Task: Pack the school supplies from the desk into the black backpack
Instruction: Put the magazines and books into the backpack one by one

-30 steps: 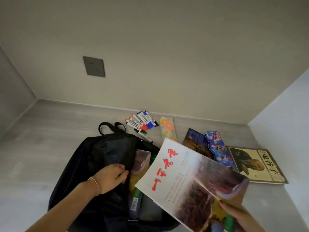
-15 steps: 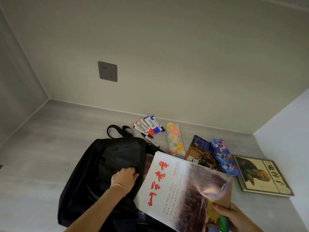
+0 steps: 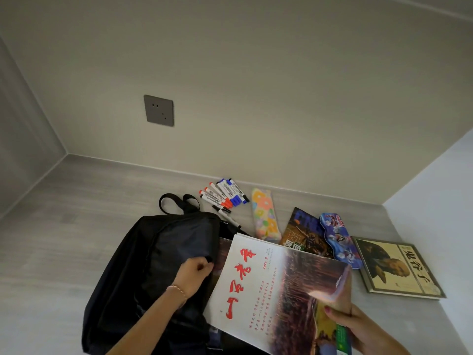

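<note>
Left hand (image 3: 195, 274) grips backpack (image 3: 153, 265) flap at centre frame — right hand (image 3: 358, 326) clamps magazine (image 3: 279, 290), long axis tilted toward the opening, lower right.

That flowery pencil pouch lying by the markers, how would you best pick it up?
Take the floral pencil pouch across its narrow middle, coming from above. It lies flat, long and slim on the desk, with bare desk along both long sides, so thumb and fingers likely fit there. The markers lie apart to its left.

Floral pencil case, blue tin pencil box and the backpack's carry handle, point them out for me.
floral pencil case (image 3: 265, 213), head view, middle of its top face
blue tin pencil box (image 3: 339, 239), head view, lid centre
carry handle (image 3: 166, 199), head view, loop's left side
</note>
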